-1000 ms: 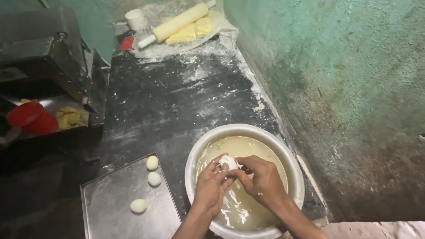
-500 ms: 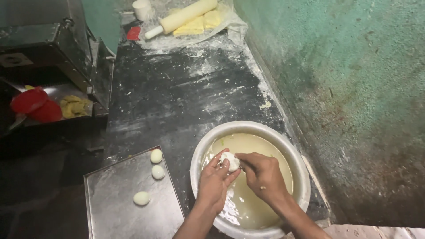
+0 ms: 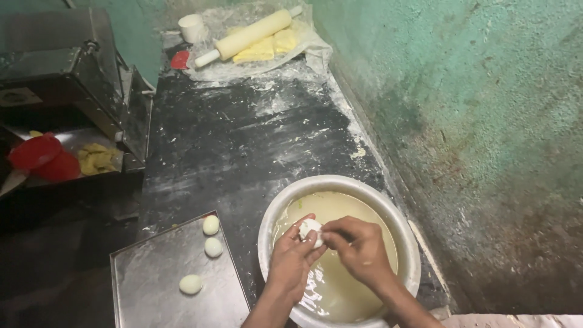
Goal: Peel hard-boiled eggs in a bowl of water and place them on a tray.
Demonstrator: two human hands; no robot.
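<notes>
Over the round metal basin (image 3: 340, 185) of pale liquid, both hands pinched one small white egg-like piece (image 3: 311, 228).

The left hand (image 3: 291, 258) cupped it; the right hand's (image 3: 361, 249) fingertips closed on it. Left of the basin, three finished pieces (image 3: 211, 225) sat on the flat steel tray (image 3: 152, 285); how many remained was hidden.

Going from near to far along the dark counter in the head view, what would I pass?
Metal tray with three dough balls → metal bowl, where both hands hold a white lump → bare floury counter → rolling pin on plastic sheet → white cup.
</notes>
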